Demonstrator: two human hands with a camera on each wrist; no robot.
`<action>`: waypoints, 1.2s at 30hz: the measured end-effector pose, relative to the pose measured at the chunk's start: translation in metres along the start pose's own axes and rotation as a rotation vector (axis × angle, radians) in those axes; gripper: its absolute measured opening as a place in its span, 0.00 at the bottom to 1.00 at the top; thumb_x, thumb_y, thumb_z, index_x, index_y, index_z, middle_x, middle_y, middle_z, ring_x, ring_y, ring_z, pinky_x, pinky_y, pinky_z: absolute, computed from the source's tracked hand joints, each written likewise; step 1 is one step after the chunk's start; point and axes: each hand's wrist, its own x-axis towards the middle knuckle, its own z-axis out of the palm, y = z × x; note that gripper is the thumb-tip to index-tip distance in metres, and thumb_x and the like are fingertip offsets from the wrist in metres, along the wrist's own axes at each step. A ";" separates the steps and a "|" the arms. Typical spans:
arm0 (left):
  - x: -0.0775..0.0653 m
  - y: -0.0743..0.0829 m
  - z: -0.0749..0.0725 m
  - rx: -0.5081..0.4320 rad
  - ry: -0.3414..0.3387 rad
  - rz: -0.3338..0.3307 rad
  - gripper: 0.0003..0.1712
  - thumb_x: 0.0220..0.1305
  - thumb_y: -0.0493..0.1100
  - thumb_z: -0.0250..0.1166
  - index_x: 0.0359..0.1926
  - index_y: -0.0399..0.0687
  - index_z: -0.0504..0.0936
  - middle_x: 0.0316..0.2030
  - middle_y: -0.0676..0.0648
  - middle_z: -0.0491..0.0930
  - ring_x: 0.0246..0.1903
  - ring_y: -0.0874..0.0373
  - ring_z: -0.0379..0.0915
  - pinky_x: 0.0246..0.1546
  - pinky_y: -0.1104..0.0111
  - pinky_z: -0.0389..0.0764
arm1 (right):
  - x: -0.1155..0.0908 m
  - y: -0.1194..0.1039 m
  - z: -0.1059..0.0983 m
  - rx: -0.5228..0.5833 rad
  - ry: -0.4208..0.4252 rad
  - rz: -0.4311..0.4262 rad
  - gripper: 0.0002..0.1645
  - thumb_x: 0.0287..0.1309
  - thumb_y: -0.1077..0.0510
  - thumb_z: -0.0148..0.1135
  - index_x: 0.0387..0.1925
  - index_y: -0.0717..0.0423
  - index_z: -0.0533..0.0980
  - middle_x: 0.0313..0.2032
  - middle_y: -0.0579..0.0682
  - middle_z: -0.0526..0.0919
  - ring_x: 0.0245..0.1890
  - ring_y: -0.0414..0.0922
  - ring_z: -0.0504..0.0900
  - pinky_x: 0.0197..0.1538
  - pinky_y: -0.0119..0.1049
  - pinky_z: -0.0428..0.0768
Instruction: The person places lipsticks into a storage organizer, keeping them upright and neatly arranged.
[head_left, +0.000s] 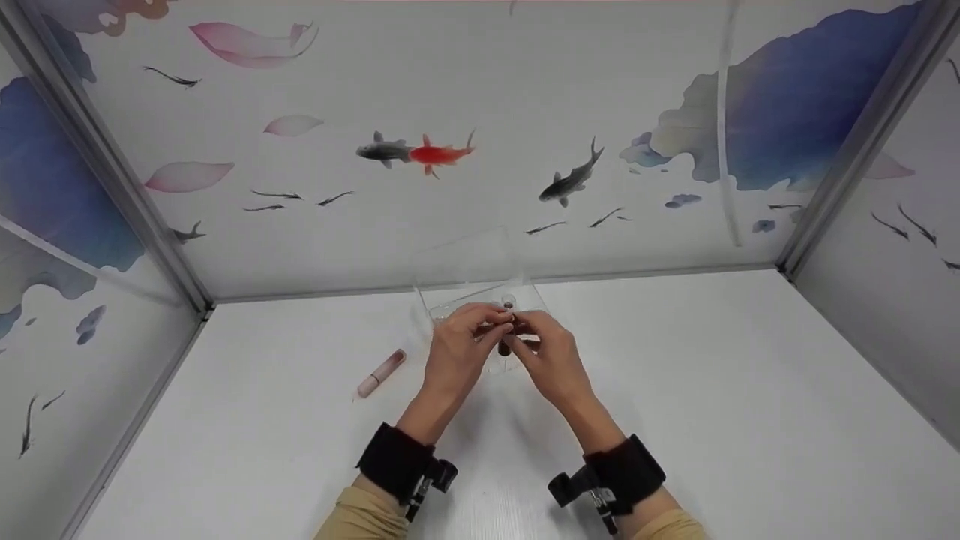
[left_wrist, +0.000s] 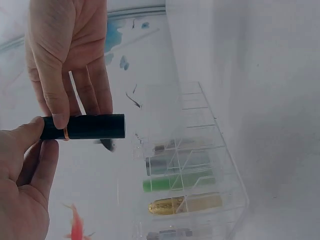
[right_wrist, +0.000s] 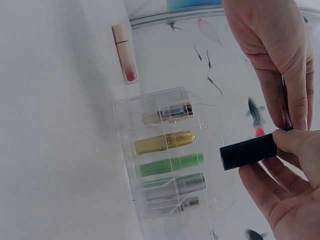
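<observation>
A black lipstick tube (left_wrist: 102,126) with a thin copper-coloured ring is held between both hands, in front of the clear box. My left hand (head_left: 459,349) pinches its upper end between thumb and fingers. Lower down, close to the ring, my right hand (head_left: 555,356) grips the same tube with thumb and fingertips. Its lower end sticks out below the fingers, and the upper end is partly covered by them. A clear divided organizer box (right_wrist: 121,117) stands just beyond the hands, partly hidden by them in the head view.
In the box's slots lie a gold tube (right_wrist: 162,143), a green tube (right_wrist: 172,164), a silver-grey tube (right_wrist: 175,187) and a tube with a barcode label (right_wrist: 170,112). A pinkish lip gloss tube (head_left: 382,373) lies on the white table left of the box. Printed walls (head_left: 420,82) enclose the table.
</observation>
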 end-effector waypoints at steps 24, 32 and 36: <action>0.064 0.000 0.039 0.105 -0.027 -0.053 0.06 0.67 0.36 0.64 0.44 0.42 0.81 0.45 0.44 0.82 0.50 0.53 0.81 0.50 0.70 0.84 | 0.065 0.017 -0.021 -0.194 0.052 -0.042 0.13 0.62 0.69 0.64 0.48 0.62 0.79 0.47 0.58 0.82 0.48 0.51 0.84 0.48 0.37 0.87; 0.072 -0.007 0.046 0.209 -0.060 -0.096 0.06 0.67 0.37 0.65 0.44 0.43 0.83 0.43 0.45 0.83 0.48 0.55 0.83 0.48 0.70 0.84 | 0.074 0.031 -0.015 -0.236 0.030 -0.034 0.14 0.62 0.69 0.63 0.50 0.62 0.78 0.47 0.58 0.81 0.47 0.51 0.84 0.48 0.38 0.87; 0.075 -0.009 0.050 0.274 -0.075 -0.060 0.05 0.66 0.36 0.66 0.41 0.42 0.85 0.41 0.44 0.85 0.44 0.55 0.84 0.45 0.70 0.85 | 0.076 0.040 -0.013 -0.249 0.042 -0.057 0.13 0.62 0.69 0.63 0.48 0.63 0.77 0.46 0.59 0.81 0.46 0.51 0.84 0.47 0.38 0.87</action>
